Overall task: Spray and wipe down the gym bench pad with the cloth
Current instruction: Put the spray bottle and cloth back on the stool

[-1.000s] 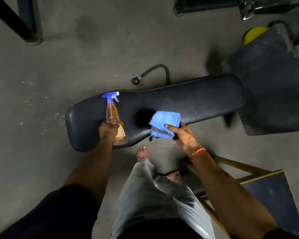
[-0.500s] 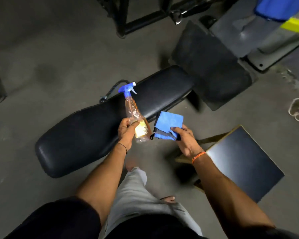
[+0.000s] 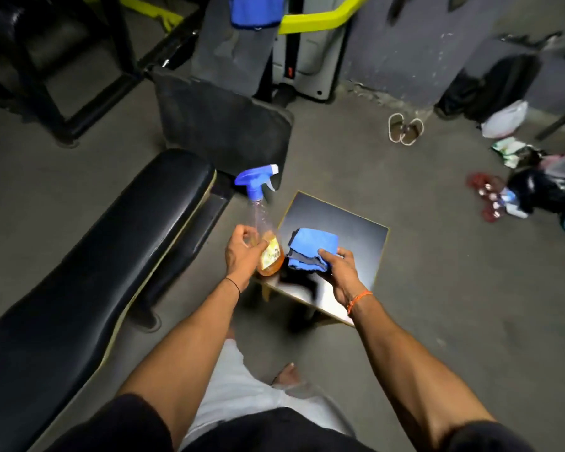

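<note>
Head view. Left hand (image 3: 242, 252) wrapped around the lower body of the spray bottle (image 3: 264, 230), fingers closed on it; bottle near upright, blue trigger head at top with nozzle facing right, amber liquid filling only the bottom part. Right hand (image 3: 341, 267) pinching the folded blue cloth (image 3: 310, 246), thumb on top, fingers curled beneath; a grey layer shows at the cloth's near edge. Bottle and cloth sit just beside each other, both held over the near-left corner of a small dark square stool (image 3: 353, 236) with a light-coloured rim. Gym bench pad (image 3: 105, 249), black and glossy, runs diagonally at left, apart from both hands; neither bottle nor cloth touches it. Orange thread on right wrist, thin black band on left. A pair of sandals (image 3: 405, 128) lies on the floor (image 3: 454, 288) at upper right.
</note>
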`<state>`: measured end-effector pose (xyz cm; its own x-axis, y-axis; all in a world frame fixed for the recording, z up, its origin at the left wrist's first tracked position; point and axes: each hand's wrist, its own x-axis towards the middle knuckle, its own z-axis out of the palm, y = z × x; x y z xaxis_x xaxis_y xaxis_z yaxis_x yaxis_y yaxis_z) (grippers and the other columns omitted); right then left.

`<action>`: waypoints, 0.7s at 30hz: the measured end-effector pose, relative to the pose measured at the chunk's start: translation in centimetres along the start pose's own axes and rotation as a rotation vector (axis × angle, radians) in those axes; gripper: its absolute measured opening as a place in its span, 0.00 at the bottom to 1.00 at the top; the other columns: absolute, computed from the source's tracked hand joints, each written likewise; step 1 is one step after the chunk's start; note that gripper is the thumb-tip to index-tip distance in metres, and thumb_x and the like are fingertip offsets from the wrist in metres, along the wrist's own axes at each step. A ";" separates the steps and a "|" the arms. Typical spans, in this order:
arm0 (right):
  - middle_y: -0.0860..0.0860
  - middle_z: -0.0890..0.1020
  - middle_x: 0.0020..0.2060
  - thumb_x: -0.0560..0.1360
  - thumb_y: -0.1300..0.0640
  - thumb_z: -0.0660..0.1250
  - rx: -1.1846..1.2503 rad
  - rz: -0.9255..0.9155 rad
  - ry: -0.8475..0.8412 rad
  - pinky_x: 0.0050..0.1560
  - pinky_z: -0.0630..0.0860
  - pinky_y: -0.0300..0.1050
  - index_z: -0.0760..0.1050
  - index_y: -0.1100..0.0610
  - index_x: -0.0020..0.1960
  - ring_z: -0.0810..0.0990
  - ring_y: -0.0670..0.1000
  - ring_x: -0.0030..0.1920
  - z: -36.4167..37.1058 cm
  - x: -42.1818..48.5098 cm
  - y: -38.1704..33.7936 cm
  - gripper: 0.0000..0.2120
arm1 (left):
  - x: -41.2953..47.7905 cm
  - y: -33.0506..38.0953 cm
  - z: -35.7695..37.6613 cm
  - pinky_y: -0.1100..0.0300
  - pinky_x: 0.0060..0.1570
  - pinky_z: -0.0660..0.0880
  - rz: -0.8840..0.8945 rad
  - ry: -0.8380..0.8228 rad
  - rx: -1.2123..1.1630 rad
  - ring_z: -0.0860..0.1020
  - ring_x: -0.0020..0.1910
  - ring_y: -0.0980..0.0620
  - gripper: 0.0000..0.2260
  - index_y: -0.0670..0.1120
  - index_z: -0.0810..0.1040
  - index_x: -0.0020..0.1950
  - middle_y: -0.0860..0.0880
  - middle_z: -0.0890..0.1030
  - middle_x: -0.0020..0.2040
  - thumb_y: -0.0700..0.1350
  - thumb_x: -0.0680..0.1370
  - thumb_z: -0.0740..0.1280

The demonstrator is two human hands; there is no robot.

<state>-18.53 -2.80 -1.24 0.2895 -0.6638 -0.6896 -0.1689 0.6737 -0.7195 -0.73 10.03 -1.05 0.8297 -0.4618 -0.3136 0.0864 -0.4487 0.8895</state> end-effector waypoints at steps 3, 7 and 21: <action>0.59 0.81 0.55 0.77 0.64 0.70 0.005 0.017 0.106 0.57 0.82 0.59 0.66 0.57 0.64 0.83 0.58 0.51 -3.6 1.2 -0.1 0.19 | -0.4 1.6 3.5 0.55 0.50 0.75 0.025 -0.065 0.121 0.80 0.49 0.47 0.14 0.45 0.78 0.53 0.48 0.82 0.49 0.44 0.71 0.78; 0.56 0.80 0.54 0.78 0.64 0.69 0.048 0.031 0.178 0.48 0.80 0.51 0.66 0.54 0.62 0.81 0.55 0.48 -6.4 2.8 0.0 0.17 | 0.2 3.0 7.0 0.61 0.44 0.70 0.070 -0.117 0.196 0.79 0.47 0.47 0.16 0.43 0.78 0.54 0.49 0.80 0.48 0.48 0.72 0.78; 0.56 0.72 0.71 0.75 0.66 0.70 -0.406 -0.129 0.332 0.64 0.72 0.45 0.64 0.56 0.78 0.76 0.56 0.65 -7.9 8.3 1.9 0.33 | 4.8 3.7 13.7 0.55 0.44 0.71 0.081 -0.167 0.304 0.80 0.49 0.37 0.19 0.41 0.70 0.62 0.41 0.82 0.51 0.44 0.75 0.72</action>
<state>-23.89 -9.61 -9.03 0.0297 -0.8440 -0.5356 -0.5212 0.4442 -0.7288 -3.96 -4.32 -3.86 0.7233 -0.6128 -0.3182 -0.1652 -0.6010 0.7820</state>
